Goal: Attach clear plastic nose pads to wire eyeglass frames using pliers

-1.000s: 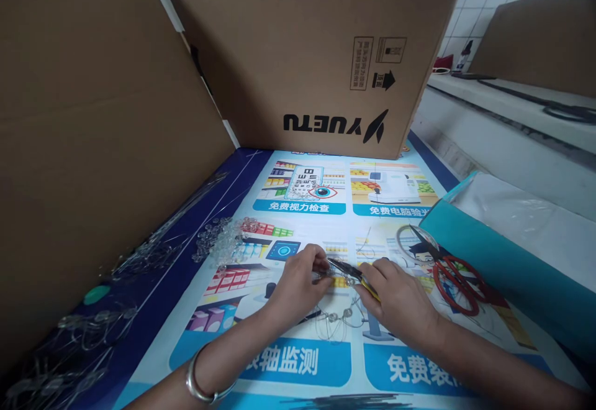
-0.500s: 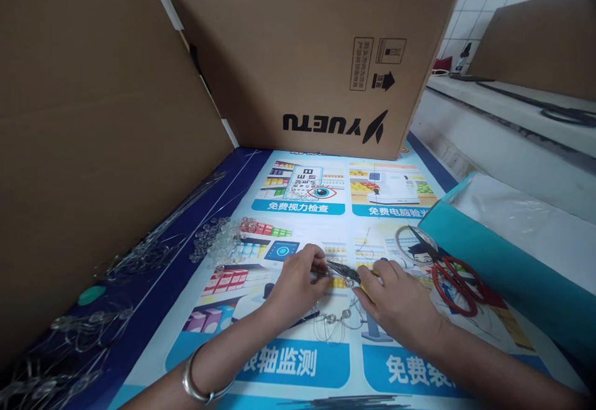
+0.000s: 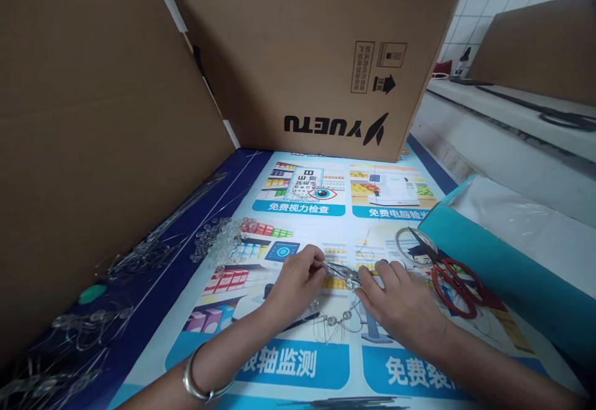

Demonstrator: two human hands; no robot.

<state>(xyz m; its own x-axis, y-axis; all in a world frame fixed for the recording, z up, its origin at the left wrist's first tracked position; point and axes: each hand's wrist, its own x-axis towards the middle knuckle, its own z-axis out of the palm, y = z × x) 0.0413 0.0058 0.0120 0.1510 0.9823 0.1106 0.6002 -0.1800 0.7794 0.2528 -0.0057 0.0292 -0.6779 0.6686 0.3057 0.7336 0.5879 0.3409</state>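
Note:
My right hand (image 3: 395,295) is wrapped round a pair of pliers (image 3: 343,271), whose jaws point left at my left hand. With fingers pinched together, my left hand (image 3: 298,276) holds the end of a wire strung with clear beads (image 3: 332,321). The pliers' tips meet the wire close to my left fingertips; the exact grip there is too small to make out. The beaded wire hangs in a loop below both hands, over the printed sheet. A silver bangle (image 3: 193,378) circles my left wrist.
Loose clear beads (image 3: 223,242) lie in a heap at the left. Red-handled scissors (image 3: 454,279) rest beside a teal box (image 3: 507,261) on the right. Wire pieces (image 3: 149,245) lie along the cardboard (image 3: 102,118). More cut wires (image 3: 347,402) are at the front edge.
The pliers' handles look slightly more spread than before, and my right fingers have shifted a little. My left hand keeps nearly the same place.

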